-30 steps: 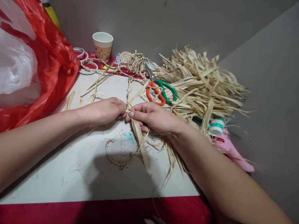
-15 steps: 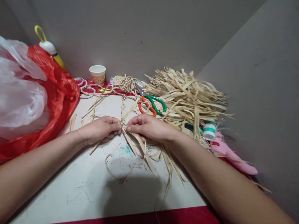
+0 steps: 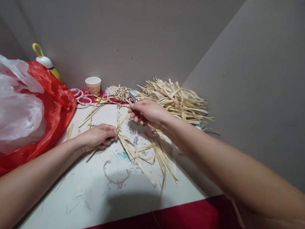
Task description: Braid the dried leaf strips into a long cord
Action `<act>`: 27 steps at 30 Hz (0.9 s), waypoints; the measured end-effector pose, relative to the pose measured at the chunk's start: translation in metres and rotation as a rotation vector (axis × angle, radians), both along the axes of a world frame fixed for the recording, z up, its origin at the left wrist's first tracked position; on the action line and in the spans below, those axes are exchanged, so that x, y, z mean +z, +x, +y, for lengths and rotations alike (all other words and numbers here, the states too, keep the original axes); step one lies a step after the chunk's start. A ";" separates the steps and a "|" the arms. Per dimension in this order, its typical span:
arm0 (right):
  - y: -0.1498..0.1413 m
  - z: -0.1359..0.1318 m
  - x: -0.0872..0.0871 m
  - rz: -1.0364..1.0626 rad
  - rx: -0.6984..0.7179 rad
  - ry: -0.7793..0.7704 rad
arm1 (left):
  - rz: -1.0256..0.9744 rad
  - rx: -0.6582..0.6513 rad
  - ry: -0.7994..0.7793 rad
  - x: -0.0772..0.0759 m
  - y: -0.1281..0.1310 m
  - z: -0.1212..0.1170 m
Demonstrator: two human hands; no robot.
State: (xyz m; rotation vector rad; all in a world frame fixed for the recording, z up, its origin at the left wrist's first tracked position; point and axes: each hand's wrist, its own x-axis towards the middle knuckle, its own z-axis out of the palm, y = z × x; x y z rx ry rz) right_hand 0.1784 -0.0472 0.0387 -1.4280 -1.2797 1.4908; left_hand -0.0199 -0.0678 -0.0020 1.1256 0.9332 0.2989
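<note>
I've got the thumb and fingers of my L hand [image 3: 97, 135] clamped on the low end of the braid [image 3: 118, 117]. I think that's b/c a pinch there stops it from coming undone. The braid runs up the white tabletop [image 3: 77, 190], away from me, & its loose strips [image 3: 136, 153] fan out down to the R. Spread like that, they look easy to tell apart.

My R hand [image 3: 149, 111] is up off the braid, w/ its fingers curled in. I can't tell if they're clamped on anything. The scissors [image 3: 133, 97] are right by it, blades poking out past my hand. The rest is hidden, so idk if I'm touching them.

The big dry bunch [image 3: 177, 97] sits at the back, R side, prob. so it's close but not in the way. The tangled cord [image 3: 119, 92] is back there too, next to the cup [image 3: 93, 85]. The red & white bag [image 3: 61, 94] is way over L, so my hands have room. One small bent cord [image 3: 117, 182] lies near me, touching neither hand.
</note>
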 end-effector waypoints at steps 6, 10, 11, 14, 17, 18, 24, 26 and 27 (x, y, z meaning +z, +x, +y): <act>0.002 0.030 0.044 -0.170 0.157 0.415 | 0.001 -0.023 -0.005 -0.001 -0.002 0.002; 0.003 0.050 0.062 -0.515 0.203 0.761 | -0.006 -0.017 -0.012 -0.002 -0.002 0.002; 0.003 0.052 0.066 -0.531 0.212 0.782 | -0.002 -0.015 -0.011 -0.002 -0.001 0.002; 0.012 0.047 0.079 -0.442 0.162 0.757 | 0.012 -0.013 -0.004 -0.002 0.000 0.002; 0.038 0.031 0.079 -0.420 0.105 0.652 | 0.016 -0.010 -0.005 -0.001 0.000 0.002; 0.050 0.023 0.074 -0.456 0.110 0.585 | 0.012 -0.009 -0.008 -0.001 0.001 0.002; 0.107 -0.019 0.009 -0.846 -0.020 0.153 | 0.007 -0.006 0.000 -0.002 0.001 0.002; 0.109 -0.029 -0.013 -0.855 -0.015 0.093 | 0.012 -0.003 0.006 -0.002 0.001 0.001; 0.108 -0.033 -0.022 -0.875 -0.019 0.086 | 0.013 -0.002 0.006 -0.002 0.001 0.001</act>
